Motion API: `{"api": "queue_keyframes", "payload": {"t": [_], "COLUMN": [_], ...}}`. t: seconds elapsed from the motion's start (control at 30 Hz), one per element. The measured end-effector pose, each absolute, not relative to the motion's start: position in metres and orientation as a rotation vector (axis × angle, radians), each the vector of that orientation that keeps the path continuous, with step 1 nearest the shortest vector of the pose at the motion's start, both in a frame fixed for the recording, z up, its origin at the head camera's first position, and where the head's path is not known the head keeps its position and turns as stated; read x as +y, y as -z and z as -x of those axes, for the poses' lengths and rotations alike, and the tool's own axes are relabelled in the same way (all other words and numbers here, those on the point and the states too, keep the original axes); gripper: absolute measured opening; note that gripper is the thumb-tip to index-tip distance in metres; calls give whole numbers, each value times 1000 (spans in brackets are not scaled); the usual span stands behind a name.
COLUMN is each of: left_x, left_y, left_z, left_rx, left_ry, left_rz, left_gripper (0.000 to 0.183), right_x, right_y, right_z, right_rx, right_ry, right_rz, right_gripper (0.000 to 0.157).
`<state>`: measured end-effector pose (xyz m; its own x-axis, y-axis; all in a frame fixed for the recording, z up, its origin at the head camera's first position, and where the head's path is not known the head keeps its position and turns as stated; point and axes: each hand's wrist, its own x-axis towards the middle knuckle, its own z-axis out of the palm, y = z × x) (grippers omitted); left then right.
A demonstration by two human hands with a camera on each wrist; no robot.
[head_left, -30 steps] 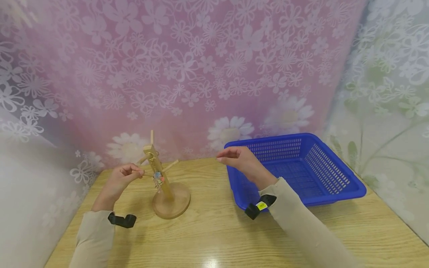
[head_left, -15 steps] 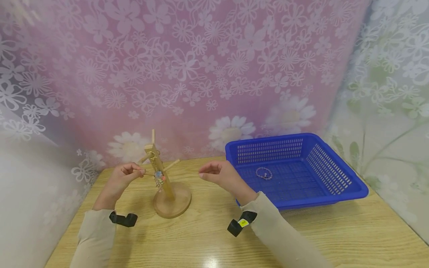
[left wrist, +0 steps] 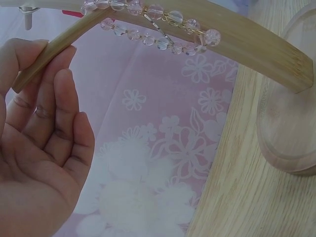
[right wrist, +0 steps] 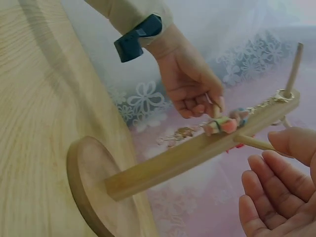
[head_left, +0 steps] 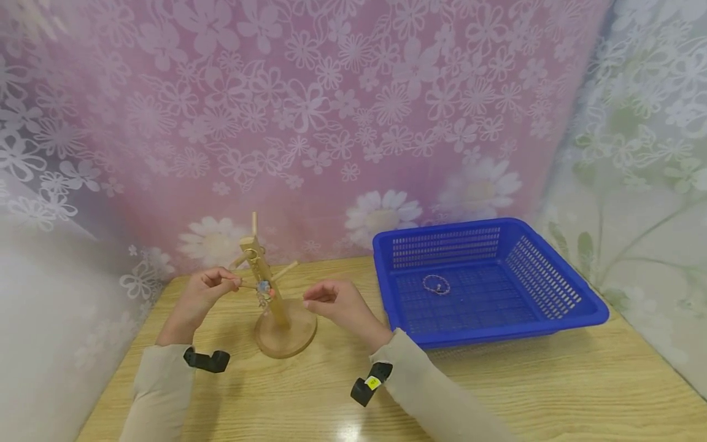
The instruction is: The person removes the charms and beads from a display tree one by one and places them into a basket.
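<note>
A wooden peg stand [head_left: 278, 307] with a round base stands at the left of the table. My left hand [head_left: 199, 301] pinches the end of one peg [left wrist: 54, 49] between thumb and fingers. On the stand hang a bracelet of pink and clear beads [left wrist: 155, 11], blue and coral charms [right wrist: 224, 124] and a gold chain [right wrist: 269, 101]. To the right of the stand, my right hand [head_left: 342, 307] holds nothing, its fingers loosely bent. In the right wrist view its thumb overlaps the tip of another peg [right wrist: 254, 143].
A blue plastic basket [head_left: 491, 334] with slotted sides stands on the right of the wooden table [head_left: 309, 399]. Inside lies a thin beaded bracelet [head_left: 439, 287]. A floral cloth [head_left: 331, 123] hangs behind the table.
My right hand has moved left from the basket's near-left side toward the stand, uncovering the bracelet in the basket. The left hand keeps its pinch on the peg.
</note>
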<state>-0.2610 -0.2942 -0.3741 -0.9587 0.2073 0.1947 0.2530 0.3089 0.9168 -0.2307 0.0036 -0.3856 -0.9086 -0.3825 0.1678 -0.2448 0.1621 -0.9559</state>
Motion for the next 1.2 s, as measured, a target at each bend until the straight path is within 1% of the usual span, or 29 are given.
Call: {"api": "queue_keyframes", "payload": {"t": [0.13, 0.4, 0.57, 0.63, 0.83, 1.2], "left_x": [-293, -295, -295, -295, -295, -293], "left_y": [375, 377, 376, 377, 376, 375], "left_z": [262, 262, 261, 262, 262, 261], "left_rx": [-2498, -2465, -2455, -2476, -2503, -2485], "left_ry": [1770, 1787, 1806, 1789, 1755, 1767], "left_rz": [451, 480, 474, 454, 437, 460], "left_gripper": [15, 14, 15, 15, 13, 14], "right_x": [-7, -28, -38, -43, -60, -76], "right_y": [391, 394, 373, 371, 396, 403], "right_z": [230, 225, 209, 207, 225, 231], "right_rx": [2302, 2270, 2250, 2250, 2257, 2294], "right_ry": [1890, 1992, 2049, 2066, 2133, 2278], "right_rz": [640, 625, 579, 544, 492, 442], "right_gripper": [16, 22, 21, 20, 21, 19]}}
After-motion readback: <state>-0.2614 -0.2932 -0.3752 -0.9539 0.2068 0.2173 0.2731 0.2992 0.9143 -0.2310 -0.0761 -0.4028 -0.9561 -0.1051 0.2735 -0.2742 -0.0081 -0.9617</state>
